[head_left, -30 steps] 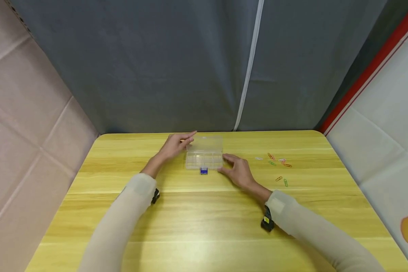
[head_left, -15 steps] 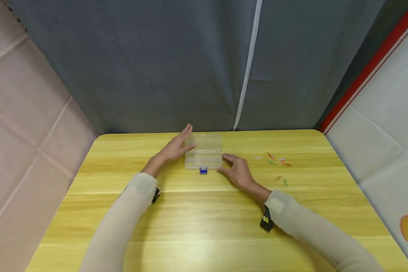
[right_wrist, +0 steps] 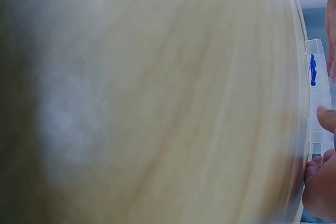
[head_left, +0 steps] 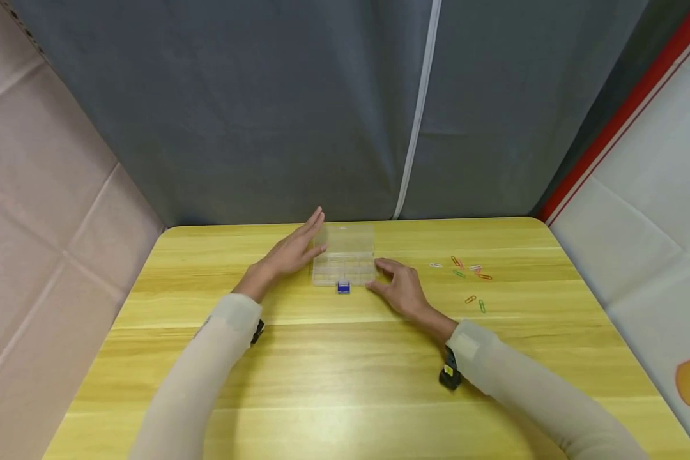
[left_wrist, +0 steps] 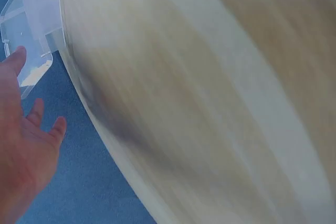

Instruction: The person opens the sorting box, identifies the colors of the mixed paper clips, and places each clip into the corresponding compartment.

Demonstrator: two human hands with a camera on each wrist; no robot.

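Observation:
A clear plastic compartment box (head_left: 345,267) with a blue latch (head_left: 342,288) lies at the far middle of the yellow wooden table (head_left: 345,370). Its lid (head_left: 349,235) stands raised at the back. My left hand (head_left: 292,250) is flat with straight fingers, and its fingertips lie against the lid's left edge. My right hand (head_left: 400,289) rests on the table at the box's right end, its thumb and fingertips touching that end. The left wrist view shows the left hand (left_wrist: 21,145) below the box (left_wrist: 31,19). In the right wrist view the box (right_wrist: 319,114) and its latch (right_wrist: 313,70) appear beside my fingers (right_wrist: 321,192).
Several coloured paper clips (head_left: 466,275) lie scattered on the table to the right of the box. A grey curtain (head_left: 322,108) hangs behind the table's far edge. A pink wall stands on the left and a white panel on the right.
My left hand has turned and lifted, its fingers now pointing up and away along the lid's left edge, and the lid stands a little higher. The right hand has barely moved.

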